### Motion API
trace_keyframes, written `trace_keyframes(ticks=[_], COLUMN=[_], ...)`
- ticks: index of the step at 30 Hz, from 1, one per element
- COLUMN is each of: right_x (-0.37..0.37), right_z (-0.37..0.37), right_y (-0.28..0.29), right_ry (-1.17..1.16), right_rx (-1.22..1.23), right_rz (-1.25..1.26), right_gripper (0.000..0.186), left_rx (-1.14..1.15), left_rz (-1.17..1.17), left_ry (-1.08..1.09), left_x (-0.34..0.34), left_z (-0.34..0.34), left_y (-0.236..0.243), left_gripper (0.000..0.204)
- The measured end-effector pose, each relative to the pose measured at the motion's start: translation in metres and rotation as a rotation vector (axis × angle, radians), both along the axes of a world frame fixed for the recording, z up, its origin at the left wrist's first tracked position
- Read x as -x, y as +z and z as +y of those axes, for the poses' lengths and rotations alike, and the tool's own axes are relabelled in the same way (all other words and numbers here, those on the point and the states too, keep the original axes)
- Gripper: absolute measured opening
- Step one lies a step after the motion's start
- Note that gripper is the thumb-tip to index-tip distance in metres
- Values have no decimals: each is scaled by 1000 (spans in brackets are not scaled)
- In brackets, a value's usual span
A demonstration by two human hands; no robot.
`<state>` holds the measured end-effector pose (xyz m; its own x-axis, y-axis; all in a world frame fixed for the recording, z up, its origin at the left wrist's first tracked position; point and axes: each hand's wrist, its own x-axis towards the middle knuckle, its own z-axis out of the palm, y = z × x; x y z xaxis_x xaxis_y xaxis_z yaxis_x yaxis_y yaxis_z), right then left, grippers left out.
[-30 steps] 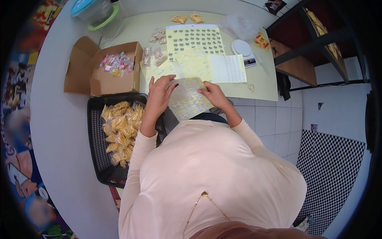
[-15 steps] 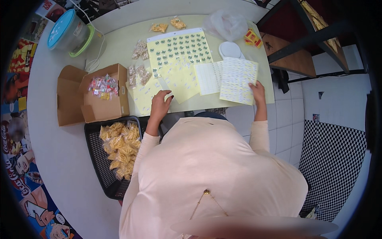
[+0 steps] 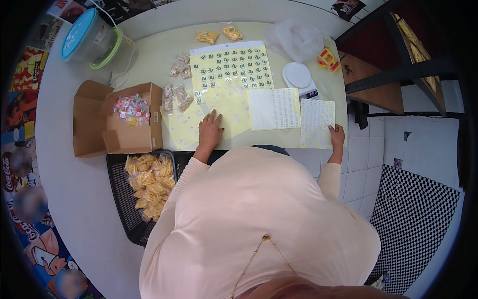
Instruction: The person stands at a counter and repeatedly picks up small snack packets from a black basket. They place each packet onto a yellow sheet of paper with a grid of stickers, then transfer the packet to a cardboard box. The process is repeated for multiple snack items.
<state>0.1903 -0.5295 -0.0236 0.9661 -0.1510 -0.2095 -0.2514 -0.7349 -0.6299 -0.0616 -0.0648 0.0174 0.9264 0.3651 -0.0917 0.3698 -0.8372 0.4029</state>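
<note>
My left hand (image 3: 211,129) rests with its fingers spread on pale yellow backing sheets dotted with small white stickers; one such sheet (image 3: 233,123) lies under its fingertips. At the table's right side my right hand (image 3: 338,135) pinches the edge of a sticker sheet (image 3: 317,117) covered in small printed labels. Between the hands lies another label sheet (image 3: 274,109), white and partly printed in rows. Farther back is a large yellow sheet (image 3: 231,62) with rows of green-and-white stickers.
An open cardboard box (image 3: 130,137) with small colourful packets stands at left. Below it sits a black basket (image 3: 119,199) of bagged snacks (image 3: 152,187). Farther back are small clear bags (image 3: 181,65), a white round scale (image 3: 297,74), a plastic bag (image 3: 294,40) and a blue-lidded tub (image 3: 79,37).
The sticker sheet in my right hand has moved right and nearer, away from the white label sheet and off the scale. My left hand has shifted slightly right, its fingers spreading on the yellow sheets.
</note>
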Motion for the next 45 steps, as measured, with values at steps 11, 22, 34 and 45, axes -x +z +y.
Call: trace_keyframes(ticks=[11, 22, 34, 45], right_x=[-5, 49, 58, 60], right_z=[95, 353, 406, 414], right_y=[38, 44, 27, 20], right_ry=[205, 978, 1103, 1148], right_rx=[104, -192, -50, 32], right_rz=[-379, -323, -414, -560], right_gripper=[36, 14, 13, 6], left_rx=[-46, -28, -67, -135], left_rz=[30, -65, 92, 122], left_ry=[-11, -58, -76, -78], left_x=[14, -37, -53, -54], left_z=[8, 21, 21, 17], left_y=[3, 16, -2, -3], left_gripper=[42, 52, 61, 62])
